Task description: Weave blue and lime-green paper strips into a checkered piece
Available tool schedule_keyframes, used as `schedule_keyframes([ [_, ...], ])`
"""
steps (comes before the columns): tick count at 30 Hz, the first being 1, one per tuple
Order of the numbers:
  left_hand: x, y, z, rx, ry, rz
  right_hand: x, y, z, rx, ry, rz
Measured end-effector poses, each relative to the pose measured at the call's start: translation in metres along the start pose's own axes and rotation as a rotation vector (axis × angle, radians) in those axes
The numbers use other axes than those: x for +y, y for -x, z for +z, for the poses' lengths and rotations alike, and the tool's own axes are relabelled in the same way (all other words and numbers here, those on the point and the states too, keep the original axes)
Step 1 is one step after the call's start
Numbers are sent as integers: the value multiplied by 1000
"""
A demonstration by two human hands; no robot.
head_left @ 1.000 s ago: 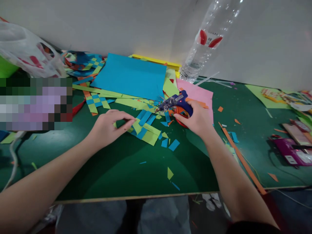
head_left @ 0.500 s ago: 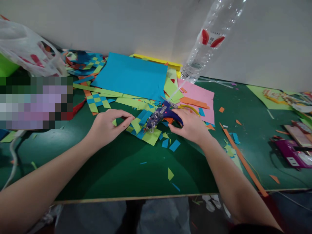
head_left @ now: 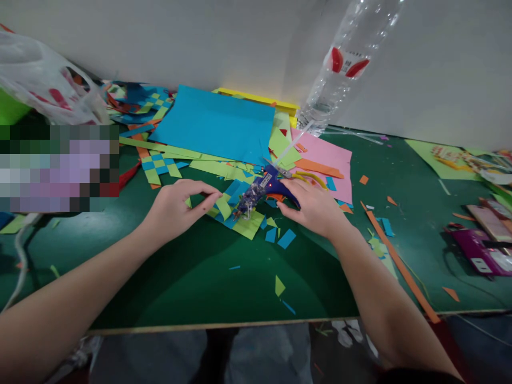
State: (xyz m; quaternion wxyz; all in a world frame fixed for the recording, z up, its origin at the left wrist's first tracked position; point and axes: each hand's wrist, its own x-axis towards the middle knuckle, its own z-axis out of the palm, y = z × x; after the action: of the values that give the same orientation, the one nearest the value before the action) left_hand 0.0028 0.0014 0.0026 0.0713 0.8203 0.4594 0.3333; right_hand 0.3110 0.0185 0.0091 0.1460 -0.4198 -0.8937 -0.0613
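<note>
Woven paper piece [head_left: 250, 229], green and blue, lies on the green worktop [head_left: 180, 288]; all places below go by this piece. Head view, only one: left hand [head_left: 180, 208] is at its left, thumb and index pinched narrow on the end of a green strip [head_left: 223, 207] raised off the weave. Right hand [head_left: 314, 208] is to its right, wrapped round the handle of the glue gun [head_left: 266, 186]; trigger finger not clear. Gun nozzle is over the piece; touching or not, can't tell. Red light lit on gun. Glue stick [head_left: 294, 144] sticks out its rear.

Risks, judged: nozzle near left fingertips, so a slip could burn them. Hard trigger squeeze could flood the strip. Crusty-looking tip could string glue and drag the strip askew. Blue scraps [head_left: 287, 239] just right of the piece could catch drips. Yellow-handled scissors [head_left: 316, 178], behind and right, could snag the gun.

Containers: clear bottle [head_left: 344, 64] behind and right, liquid level not readable. White plastic bag [head_left: 40, 80] well off left and behind; contents can't be made out.
</note>
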Motion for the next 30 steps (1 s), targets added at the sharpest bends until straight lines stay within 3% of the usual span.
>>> schedule_keyframes([
  [16, 1, -1, 0, -24, 6, -16, -1, 0, -3, -64, 43, -4],
  [30, 1, 0, 0, -45, 5, -36, 0, 0, -4, -43, 37, -28],
])
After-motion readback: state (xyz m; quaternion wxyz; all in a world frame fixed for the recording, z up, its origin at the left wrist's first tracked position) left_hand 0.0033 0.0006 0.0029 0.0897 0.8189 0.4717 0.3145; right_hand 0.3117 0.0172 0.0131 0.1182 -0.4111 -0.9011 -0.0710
